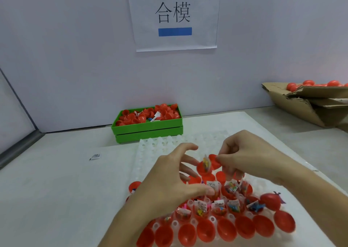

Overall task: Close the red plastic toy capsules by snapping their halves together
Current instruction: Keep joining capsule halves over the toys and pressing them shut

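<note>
The right hand (243,158) pinches a red capsule half (214,161) by its rim. Just under it sits another half (204,168) with a little toy bag inside. The left hand (169,182) is spread open beside them, fingers loose, holding nothing. Below both hands, a clear tray (150,148) on the bench (56,190) holds many red halves. Beyond the hands stands a green box (148,129) of red halves.

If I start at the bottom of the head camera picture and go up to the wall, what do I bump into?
Row of empty red capsule halves → halves filled with toy packets → capsule half pinched by the right hand → green tray of red halves → paper sign on the wall.
</note>
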The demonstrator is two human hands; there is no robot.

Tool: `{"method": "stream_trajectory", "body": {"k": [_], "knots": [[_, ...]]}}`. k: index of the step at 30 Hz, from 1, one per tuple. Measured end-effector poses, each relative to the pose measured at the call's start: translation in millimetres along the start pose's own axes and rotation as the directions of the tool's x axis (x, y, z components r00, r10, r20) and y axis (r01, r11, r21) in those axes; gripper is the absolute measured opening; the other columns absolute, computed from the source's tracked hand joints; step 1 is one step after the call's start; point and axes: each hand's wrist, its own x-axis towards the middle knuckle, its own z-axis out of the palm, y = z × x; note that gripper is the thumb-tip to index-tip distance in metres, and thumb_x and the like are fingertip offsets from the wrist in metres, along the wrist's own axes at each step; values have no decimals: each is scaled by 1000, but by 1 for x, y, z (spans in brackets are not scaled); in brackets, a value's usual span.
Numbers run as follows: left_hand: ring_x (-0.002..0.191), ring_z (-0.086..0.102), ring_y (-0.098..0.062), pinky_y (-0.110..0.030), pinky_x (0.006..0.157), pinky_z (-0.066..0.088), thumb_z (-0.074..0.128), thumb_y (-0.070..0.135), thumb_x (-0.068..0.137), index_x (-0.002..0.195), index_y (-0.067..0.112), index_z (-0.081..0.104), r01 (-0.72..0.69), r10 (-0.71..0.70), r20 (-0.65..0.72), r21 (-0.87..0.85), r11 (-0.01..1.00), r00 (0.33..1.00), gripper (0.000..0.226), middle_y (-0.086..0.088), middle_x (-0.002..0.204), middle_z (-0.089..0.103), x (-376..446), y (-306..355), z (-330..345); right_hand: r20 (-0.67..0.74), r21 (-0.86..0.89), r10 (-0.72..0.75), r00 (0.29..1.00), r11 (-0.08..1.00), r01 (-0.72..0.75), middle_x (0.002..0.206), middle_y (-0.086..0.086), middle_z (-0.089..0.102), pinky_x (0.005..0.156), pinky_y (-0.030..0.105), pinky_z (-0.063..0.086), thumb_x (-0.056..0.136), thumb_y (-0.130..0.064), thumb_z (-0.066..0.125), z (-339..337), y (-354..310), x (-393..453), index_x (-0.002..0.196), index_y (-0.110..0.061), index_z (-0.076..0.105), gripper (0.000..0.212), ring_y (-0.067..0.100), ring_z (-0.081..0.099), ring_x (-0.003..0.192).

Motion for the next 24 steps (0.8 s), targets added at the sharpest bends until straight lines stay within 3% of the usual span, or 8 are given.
{"method": "stream_trajectory", "body": {"k": [4,7,10,11,14,17,19,24], "knots": [[77,69,-3,-13,70,54,86,24,75,102,32,66,-41,35,-151,-33,999,988,34,12,82,71,3,-1,7,-68,66,-33,997,997,37,59,2,72,45,15,47,89,-14,62,18,-4,-2,78,-9,68,14,14,70,52],[75,69,-2,-12,69,54,83,21,78,92,30,69,-49,42,-196,-32,998,980,23,17,79,70,3,-1,6,-104,32,-67,992,997,71,64,-7,72,47,14,48,93,-29,61,21,-3,-1,85,-22,68,13,8,70,56],[71,69,-1,-11,66,53,84,22,77,87,33,68,-36,34,-221,-6,999,975,22,14,74,70,3,-2,7,-199,-105,-262,944,964,245,76,-15,69,59,15,52,88,-44,62,12,-1,-1,93,-39,66,8,1,67,71],[70,68,-2,-11,65,53,84,23,77,86,33,68,-31,30,-227,1,1000,974,21,13,72,69,3,-3,8,-173,-85,-337,926,941,327,79,-15,67,63,18,53,85,-45,65,10,-1,-2,95,-40,67,10,3,66,75],[67,68,-4,-14,62,53,85,26,76,85,30,70,-28,23,-232,-16,999,973,18,11,72,70,3,-3,8,14,73,-490,872,870,488,81,-6,66,65,24,56,79,-29,81,14,-3,-9,99,-37,69,25,9,63,70],[66,68,-4,-14,62,52,85,33,75,89,28,71,-30,25,-225,-17,999,974,21,11,70,70,3,-3,8,-60,44,-554,830,829,557,77,-4,69,64,32,57,78,-14,82,25,-2,-7,93,-28,73,22,14,65,68],[67,69,-3,-13,63,53,84,27,76,94,28,70,-33,30,-216,-9,999,976,22,11,70,71,4,-4,9,-122,46,-550,826,829,558,77,-5,72,68,35,59,82,-10,78,29,0,-5,89,-21,76,13,17,69,72],[73,70,-1,-16,72,57,82,15,78,99,36,62,-67,70,-186,22,998,980,36,11,78,72,4,-4,9,-127,114,-544,829,822,557,77,0,74,65,20,57,82,-4,76,25,1,-2,91,-14,75,13,15,72,69]]}}
